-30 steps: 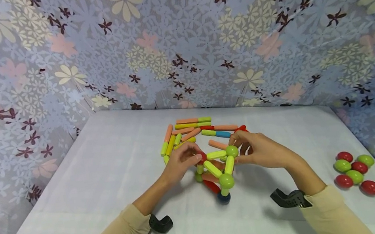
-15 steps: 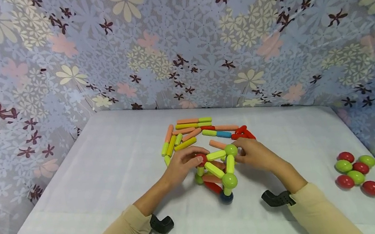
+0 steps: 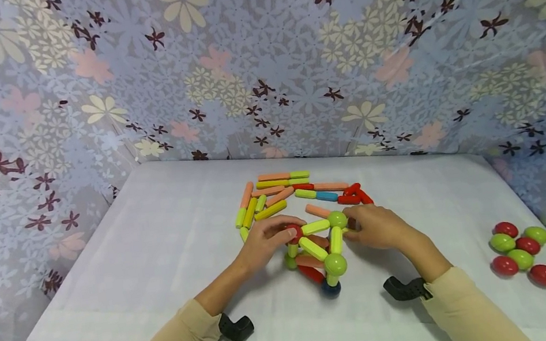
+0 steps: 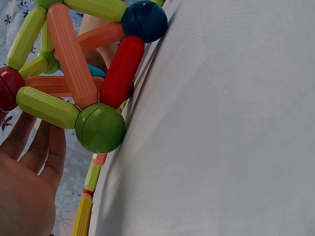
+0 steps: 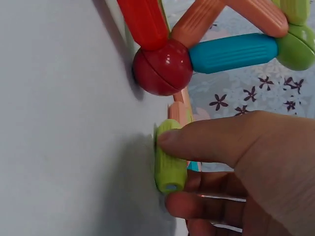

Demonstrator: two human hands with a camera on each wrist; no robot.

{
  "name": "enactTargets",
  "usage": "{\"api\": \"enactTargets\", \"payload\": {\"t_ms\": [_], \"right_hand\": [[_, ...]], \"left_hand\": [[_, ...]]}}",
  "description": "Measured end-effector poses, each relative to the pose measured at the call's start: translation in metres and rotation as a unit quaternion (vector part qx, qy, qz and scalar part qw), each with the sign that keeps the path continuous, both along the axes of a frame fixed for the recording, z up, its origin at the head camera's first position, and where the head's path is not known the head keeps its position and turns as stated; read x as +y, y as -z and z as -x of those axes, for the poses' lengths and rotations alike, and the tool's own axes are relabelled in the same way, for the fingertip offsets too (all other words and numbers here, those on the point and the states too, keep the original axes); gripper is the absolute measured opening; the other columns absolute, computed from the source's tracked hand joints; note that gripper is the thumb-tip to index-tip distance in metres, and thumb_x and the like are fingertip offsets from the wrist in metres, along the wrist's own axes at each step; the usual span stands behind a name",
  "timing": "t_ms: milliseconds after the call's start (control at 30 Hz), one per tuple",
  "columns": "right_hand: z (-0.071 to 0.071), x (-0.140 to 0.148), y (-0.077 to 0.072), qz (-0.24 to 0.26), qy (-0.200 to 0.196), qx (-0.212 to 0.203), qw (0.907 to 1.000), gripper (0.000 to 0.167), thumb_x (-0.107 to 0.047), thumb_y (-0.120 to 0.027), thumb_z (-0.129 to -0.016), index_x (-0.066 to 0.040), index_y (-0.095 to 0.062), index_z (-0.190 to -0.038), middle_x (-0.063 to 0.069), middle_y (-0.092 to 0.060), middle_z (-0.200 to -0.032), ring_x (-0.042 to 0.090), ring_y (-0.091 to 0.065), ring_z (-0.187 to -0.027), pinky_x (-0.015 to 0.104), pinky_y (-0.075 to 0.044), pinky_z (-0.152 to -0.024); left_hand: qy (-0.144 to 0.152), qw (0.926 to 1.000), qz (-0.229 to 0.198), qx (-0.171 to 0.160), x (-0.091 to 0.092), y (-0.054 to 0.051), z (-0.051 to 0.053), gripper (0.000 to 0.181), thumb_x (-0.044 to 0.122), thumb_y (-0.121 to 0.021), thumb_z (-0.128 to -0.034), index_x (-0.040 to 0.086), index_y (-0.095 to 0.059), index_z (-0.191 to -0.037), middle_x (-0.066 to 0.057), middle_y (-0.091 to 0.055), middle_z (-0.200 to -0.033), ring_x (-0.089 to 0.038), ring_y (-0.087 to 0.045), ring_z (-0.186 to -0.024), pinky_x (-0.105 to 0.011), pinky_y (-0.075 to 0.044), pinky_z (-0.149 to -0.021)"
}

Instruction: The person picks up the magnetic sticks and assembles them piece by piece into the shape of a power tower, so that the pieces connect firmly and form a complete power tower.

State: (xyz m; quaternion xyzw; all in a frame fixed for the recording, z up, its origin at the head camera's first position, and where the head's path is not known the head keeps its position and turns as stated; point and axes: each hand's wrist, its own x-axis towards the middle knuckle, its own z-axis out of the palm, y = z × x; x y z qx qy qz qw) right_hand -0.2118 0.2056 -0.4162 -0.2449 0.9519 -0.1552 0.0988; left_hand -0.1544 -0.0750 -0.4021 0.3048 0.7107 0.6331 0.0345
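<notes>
Left hand [image 3: 266,242], curled, gripped the frame [image 3: 313,248] by its eleven-o'clock red ball [image 3: 294,233]; right hand [image 3: 377,227], at two o'clock, pinched a lime rod [image 5: 171,166]. Steadying the frame appeared essential.

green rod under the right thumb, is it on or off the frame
Off: the green rod in the right hand shows a bare end and a gap from the frame.

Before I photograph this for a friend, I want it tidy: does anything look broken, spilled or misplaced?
Nothing stands out: the frame shows no visible break, loose sticks lie behind it, spare balls sit grouped at the right of the table, and no spill shows.
</notes>
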Motion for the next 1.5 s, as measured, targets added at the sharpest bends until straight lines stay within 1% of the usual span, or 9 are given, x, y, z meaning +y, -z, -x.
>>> {"api": "enactTargets", "payload": {"t_ms": [133, 267, 500, 567, 767, 900, 1100, 1267, 1500], "right_hand": [[0.002, 0.005, -0.002, 0.018, 0.003, -0.010, 0.9998, 0.019, -0.022, -0.073, -0.084, -0.014, -0.066, -0.100, -0.004, -0.059, -0.081, 0.014, -0.053, -0.068, 0.033, -0.045, -0.059], [0.001, 0.012, -0.014, 0.127, -0.003, -0.003, 0.9920, 0.030, -0.021, -0.066, -0.090, -0.010, -0.066, -0.117, -0.001, -0.062, -0.088, 0.016, -0.055, -0.075, 0.034, -0.048, -0.063], [-0.016, 0.007, -0.047, 0.356, -0.001, -0.022, 0.9341, 0.031, -0.024, -0.067, -0.092, -0.015, -0.061, -0.121, 0.002, -0.063, -0.112, 0.022, -0.063, -0.095, 0.041, -0.054, -0.075], [-0.020, 0.004, -0.052, 0.369, -0.013, -0.021, 0.9291, 0.029, -0.020, -0.069, -0.091, -0.014, -0.060, -0.118, 0.002, -0.063, -0.112, 0.020, -0.063, -0.097, 0.038, -0.054, -0.076], [-0.028, -0.003, -0.062, 0.337, -0.026, 0.002, 0.9413, 0.028, -0.009, -0.068, -0.090, -0.009, -0.059, -0.117, 0.003, -0.063, -0.106, 0.021, -0.061, -0.096, 0.038, -0.052, -0.080], [-0.020, 0.005, -0.057, 0.314, -0.031, 0.003, 0.9488, 0.029, -0.016, -0.068, -0.091, -0.013, -0.061, -0.118, 0.001, -0.064, -0.107, 0.019, -0.062, -0.095, 0.034, -0.052, -0.078], [0.009, 0.027, -0.024, 0.267, 0.045, 0.062, 0.9608, 0.026, -0.018, -0.065, -0.093, -0.011, -0.063, -0.118, 0.006, -0.063, -0.113, 0.022, -0.060, -0.100, 0.041, -0.052, -0.078], [0.030, 0.043, 0.012, 0.143, 0.104, 0.119, 0.9771, 0.037, -0.006, -0.062, -0.092, -0.004, -0.058, -0.128, 0.021, -0.056, -0.125, 0.039, -0.054, -0.109, 0.056, -0.045, -0.087], [0.037, 0.051, 0.026, 0.085, 0.121, 0.144, 0.9784, 0.015, -0.010, -0.069, -0.087, -0.005, -0.063, -0.099, 0.013, -0.066, -0.093, 0.030, -0.060, -0.084, 0.050, -0.045, -0.076]], "left_hand": [[0.000, 1.0000, -0.004, -0.008, 0.001, 0.001, 0.000, 0.026, 0.006, -0.053, -0.0948, -0.005, -0.065, -0.115, -0.010, -0.066, -0.107, -0.015, -0.060, -0.085, -0.029, -0.051, -0.075], [-0.001, 1.0000, -0.001, -0.006, 0.001, 0.001, -0.001, 0.026, 0.006, -0.053, -0.0949, -0.005, -0.065, -0.115, -0.010, -0.066, -0.107, -0.015, -0.060, -0.085, -0.028, -0.051, -0.074], [-0.004, 1.0000, -0.001, -0.001, 0.000, 0.001, 0.000, 0.026, 0.007, -0.053, -0.0950, -0.004, -0.065, -0.115, -0.010, -0.065, -0.107, -0.016, -0.060, -0.086, -0.029, -0.052, -0.076], [-0.004, 1.0000, -0.001, -0.002, -0.001, 0.001, 0.001, 0.026, 0.008, -0.053, -0.0952, -0.003, -0.066, -0.115, -0.009, -0.066, -0.108, -0.017, -0.061, -0.087, -0.030, -0.052, -0.076], [-0.004, 0.9999, 0.000, -0.013, -0.001, 0.002, 0.001, 0.026, 0.009, -0.053, -0.0957, -0.002, -0.066, -0.116, -0.007, -0.066, -0.110, -0.017, -0.061, -0.089, -0.030, -0.052, -0.077], [-0.002, 0.9999, -0.001, -0.014, -0.001, 0.002, 0.001, 0.026, 0.008, -0.053, -0.0960, -0.003, -0.065, -0.116, -0.008, -0.065, -0.111, -0.016, -0.061, -0.089, -0.029, -0.051, -0.077], [0.002, 1.0000, 0.005, -0.007, 0.000, 0.004, 0.001, 0.027, 0.008, -0.053, -0.0953, -0.003, -0.066, -0.116, -0.006, -0.066, -0.108, -0.015, -0.061, -0.086, -0.033, -0.052, -0.075], [0.003, 1.0000, 0.006, 0.002, 0.000, 0.004, 0.002, 0.027, 0.009, -0.052, -0.0954, -0.002, -0.066, -0.115, -0.005, -0.066, -0.106, -0.015, -0.061, -0.085, -0.031, -0.052, -0.074], [-0.002, 1.0000, 0.000, 0.006, -0.002, 0.007, 0.004, 0.027, 0.008, -0.052, -0.0954, -0.003, -0.066, -0.115, -0.007, -0.066, -0.106, -0.016, -0.061, -0.085, -0.033, -0.052, -0.074]]}}
